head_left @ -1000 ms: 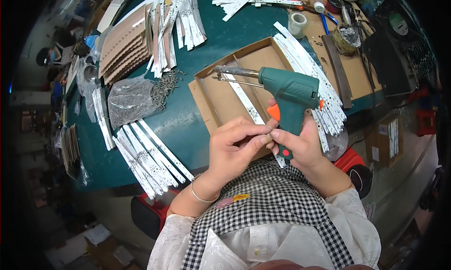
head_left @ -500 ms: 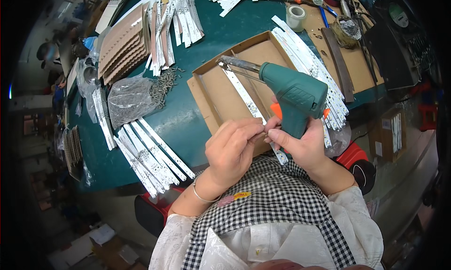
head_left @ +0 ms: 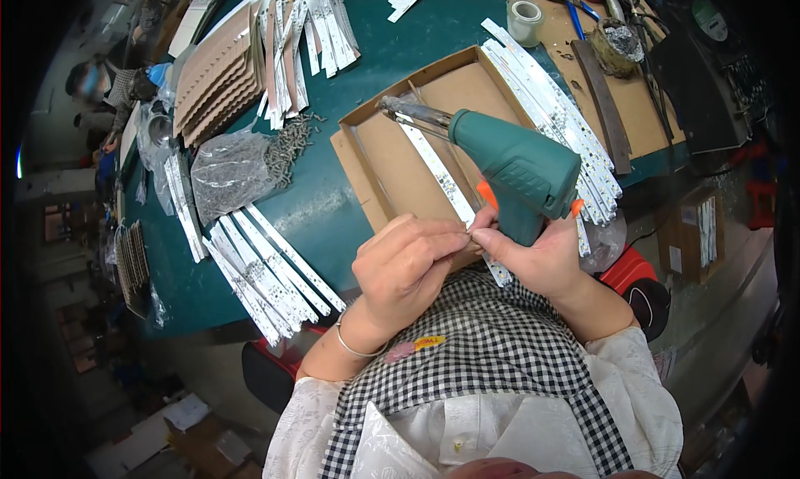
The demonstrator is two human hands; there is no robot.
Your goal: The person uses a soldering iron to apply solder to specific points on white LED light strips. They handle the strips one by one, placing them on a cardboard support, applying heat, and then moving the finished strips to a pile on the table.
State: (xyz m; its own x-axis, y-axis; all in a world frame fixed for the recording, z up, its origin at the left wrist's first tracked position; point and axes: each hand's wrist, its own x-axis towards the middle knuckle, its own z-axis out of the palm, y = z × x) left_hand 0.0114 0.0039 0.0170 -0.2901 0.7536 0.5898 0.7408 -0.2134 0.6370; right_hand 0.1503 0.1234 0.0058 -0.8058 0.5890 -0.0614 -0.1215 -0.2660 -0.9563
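Observation:
In my right hand [head_left: 546,266] is the handle of a green soldering gun [head_left: 518,164] with an orange trigger. Its long, darkened metal tip points left over a shallow cardboard tray [head_left: 357,177]. My left hand [head_left: 402,266] is pinched closed, its fingertips meeting my right thumb and finger. Whatever is between those fingertips is too small to make out. Under the gun, a white LED circuit strip [head_left: 435,169] slants across the tray, passing beneath my fingertips toward my apron.
White strips [head_left: 271,275] lie left of the tray, others [head_left: 575,137] along its right side. A plastic bag of small dark screws [head_left: 229,170] sits left, near stacked brown corrugated sheets [head_left: 221,79]. Tools and a tape roll [head_left: 525,20] are far right. A person [head_left: 112,83] shows at far left.
My left hand has shifted slightly left, and its fingertips now press closer to my right thumb. The soldering gun's tip has moved a little left and up.

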